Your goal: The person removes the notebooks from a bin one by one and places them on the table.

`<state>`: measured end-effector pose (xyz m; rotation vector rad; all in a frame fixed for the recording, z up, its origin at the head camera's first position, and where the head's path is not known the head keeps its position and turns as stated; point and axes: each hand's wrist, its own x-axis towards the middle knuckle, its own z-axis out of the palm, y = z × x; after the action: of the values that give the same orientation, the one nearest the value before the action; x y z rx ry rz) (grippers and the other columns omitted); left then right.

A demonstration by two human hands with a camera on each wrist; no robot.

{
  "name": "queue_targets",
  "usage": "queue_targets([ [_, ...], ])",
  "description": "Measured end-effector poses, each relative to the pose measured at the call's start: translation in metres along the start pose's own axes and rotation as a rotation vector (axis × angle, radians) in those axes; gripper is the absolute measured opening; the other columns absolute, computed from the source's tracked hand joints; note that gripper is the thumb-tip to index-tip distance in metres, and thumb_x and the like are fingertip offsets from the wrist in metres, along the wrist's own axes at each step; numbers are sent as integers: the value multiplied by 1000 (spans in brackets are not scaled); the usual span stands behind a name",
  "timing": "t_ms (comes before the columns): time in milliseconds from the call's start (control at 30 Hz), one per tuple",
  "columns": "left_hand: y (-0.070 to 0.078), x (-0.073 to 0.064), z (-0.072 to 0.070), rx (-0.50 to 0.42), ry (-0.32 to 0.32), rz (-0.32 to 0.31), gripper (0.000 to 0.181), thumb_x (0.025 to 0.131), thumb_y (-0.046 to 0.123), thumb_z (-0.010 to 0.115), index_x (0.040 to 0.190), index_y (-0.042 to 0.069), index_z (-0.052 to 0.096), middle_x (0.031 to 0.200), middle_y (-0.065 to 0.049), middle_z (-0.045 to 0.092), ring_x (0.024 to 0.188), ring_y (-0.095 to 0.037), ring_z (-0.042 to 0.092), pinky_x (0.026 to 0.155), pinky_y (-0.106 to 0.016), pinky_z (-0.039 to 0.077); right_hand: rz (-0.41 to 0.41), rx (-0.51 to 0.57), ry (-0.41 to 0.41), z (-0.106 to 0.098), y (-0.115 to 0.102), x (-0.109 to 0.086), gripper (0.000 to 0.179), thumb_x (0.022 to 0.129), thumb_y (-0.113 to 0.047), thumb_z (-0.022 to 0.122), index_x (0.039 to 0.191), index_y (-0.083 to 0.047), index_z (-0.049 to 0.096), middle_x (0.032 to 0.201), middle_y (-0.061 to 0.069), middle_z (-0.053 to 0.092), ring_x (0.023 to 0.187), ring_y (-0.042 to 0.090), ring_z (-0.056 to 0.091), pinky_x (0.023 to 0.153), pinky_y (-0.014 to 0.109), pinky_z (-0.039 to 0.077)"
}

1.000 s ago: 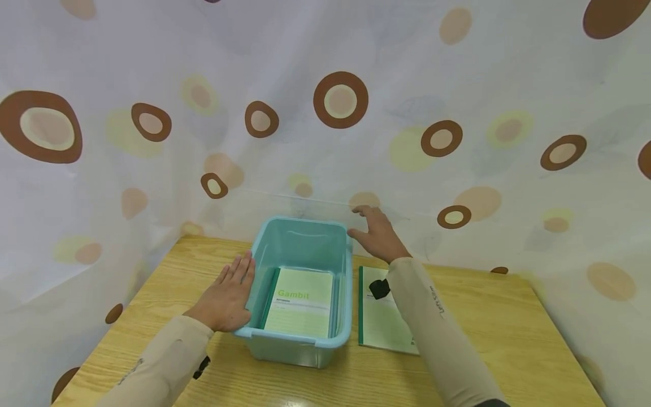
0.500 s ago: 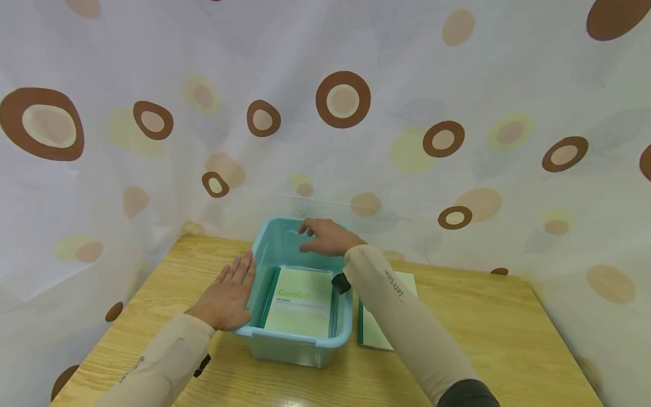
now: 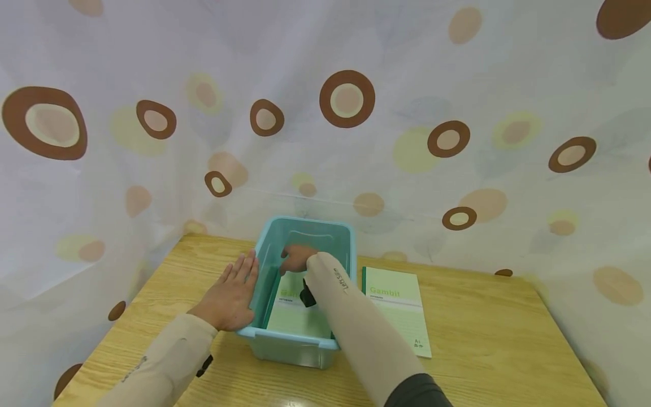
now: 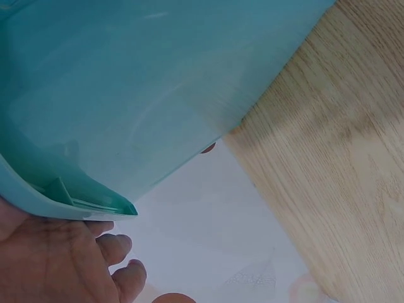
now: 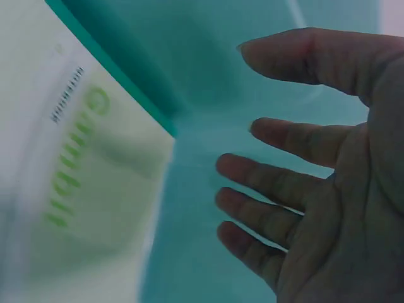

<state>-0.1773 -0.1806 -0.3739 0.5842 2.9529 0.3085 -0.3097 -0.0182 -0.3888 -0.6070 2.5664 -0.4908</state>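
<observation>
A light blue plastic bin [image 3: 290, 351] stands on the wooden table. Inside it lies a pale green notebook [image 3: 297, 319] with a dark green spine and the word Gambit on its cover. My left hand [image 3: 229, 297] rests flat on the bin's left rim, fingers straight; the left wrist view has its palm [image 4: 50, 262] against the rim. My right hand [image 3: 299, 257] is down inside the bin, above the notebook's far end. In the right wrist view its fingers [image 5: 271, 180] are spread beside the notebook [image 5: 95, 164], holding nothing.
A second Gambit notebook [image 3: 399, 308] lies on the table [image 3: 483, 328] to the right of the bin. A patterned white sheet [image 3: 305, 152] hangs close behind the table and at its sides.
My right hand has moved left from beyond the bin's right rim and down into the bin. The notebook on the table is uncovered again. My left hand stays on the rim.
</observation>
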Motion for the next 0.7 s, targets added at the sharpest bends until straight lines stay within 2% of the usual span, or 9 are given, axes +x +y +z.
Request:
queue_targets([
  [67, 1, 0, -1, 2, 1, -1, 82, 74, 6, 43, 147, -15, 14, 157, -29, 4, 144, -45, 5, 114, -57, 10, 26, 24, 16, 14, 4, 14, 57, 88, -25, 65, 139, -5, 50, 141, 11, 50, 128, 27, 48, 101, 41, 43],
  [133, 1, 0, -1, 4, -3, -4, 82, 74, 6, 43, 148, -15, 14, 157, -28, 4, 144, -45, 5, 114, -57, 10, 9, 53, 39, 38, 22, 45, 59, 84, -26, 69, 137, -6, 52, 136, 10, 54, 120, 24, 54, 94, 39, 47],
  [233, 2, 0, -1, 11, -6, -6, 82, 74, 6, 43, 148, -15, 14, 157, -28, 4, 144, -45, 5, 114, -57, 11, 44, 108, 7, 57, 30, 64, 59, 80, -23, 73, 133, -4, 54, 126, 9, 60, 109, 22, 59, 87, 38, 50],
  [300, 2, 0, -1, 13, -11, -8, 83, 73, 6, 43, 148, -14, 14, 157, -28, 4, 144, -45, 5, 114, -57, 11, 79, 135, -29, 64, 31, 68, 59, 80, -22, 74, 132, -5, 54, 123, 8, 61, 105, 21, 59, 86, 38, 50],
  [367, 2, 0, -1, 18, -12, -10, 83, 73, 6, 44, 148, -14, 14, 157, -28, 4, 144, -45, 5, 114, -57, 11, 139, 159, -53, 57, 17, 48, 59, 82, -17, 71, 135, -3, 50, 126, 11, 59, 108, 24, 57, 91, 40, 48],
  [467, 3, -1, -1, 22, -11, -11, 82, 74, 6, 44, 148, -14, 14, 157, -28, 4, 144, -45, 5, 114, -57, 11, 147, 186, -44, 56, 14, 37, 64, 85, -16, 69, 141, -1, 42, 134, 14, 53, 116, 28, 54, 92, 42, 48],
  [600, 2, -1, -1, 25, -4, -14, 82, 74, 6, 44, 148, -14, 15, 157, -28, 5, 144, -45, 6, 114, -57, 11, 127, 178, -35, 56, 14, 33, 66, 86, -18, 69, 143, 1, 40, 138, 16, 50, 120, 30, 53, 91, 43, 48],
  [700, 2, -1, -1, 24, -2, -15, 82, 74, 6, 44, 148, -14, 14, 157, -28, 5, 144, -45, 6, 114, -57, 11, 120, 187, -9, 56, 14, 33, 63, 85, -17, 70, 140, 0, 45, 132, 15, 55, 109, 27, 57, 85, 42, 49],
])
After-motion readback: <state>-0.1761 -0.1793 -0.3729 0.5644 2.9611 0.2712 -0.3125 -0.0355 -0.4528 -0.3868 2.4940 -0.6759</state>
